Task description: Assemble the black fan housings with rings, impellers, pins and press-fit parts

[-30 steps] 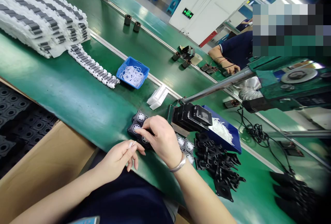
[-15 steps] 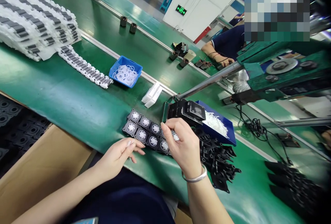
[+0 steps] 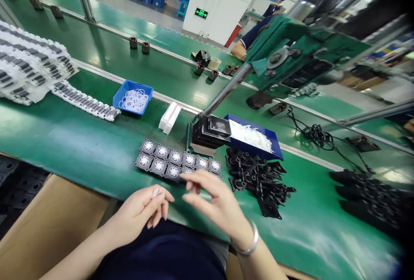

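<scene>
Two rows of small black square parts with white swirl centres (image 3: 168, 161) lie on the green bench (image 3: 80, 142) near its front edge. My right hand (image 3: 215, 204) hovers just in front of the rows' right end, fingers spread and loose, holding nothing. My left hand (image 3: 142, 211) rests at the bench edge with its fingers curled inward; nothing shows in it. A silver bangle (image 3: 247, 245) circles my right wrist.
A heap of black plastic pieces (image 3: 258, 180) lies right of the rows. Behind it are a dark blue tray of white bits (image 3: 255, 135) and a black fixture (image 3: 210, 131). A blue bin of white rings (image 3: 132, 96) and stacked white strips (image 3: 29, 68) sit left. A green press (image 3: 291, 55) stands right.
My right hand has lifted off the rows of square parts and drawn back toward me, opening its fingers. The view has swung right. My left hand has stayed at the bench edge.
</scene>
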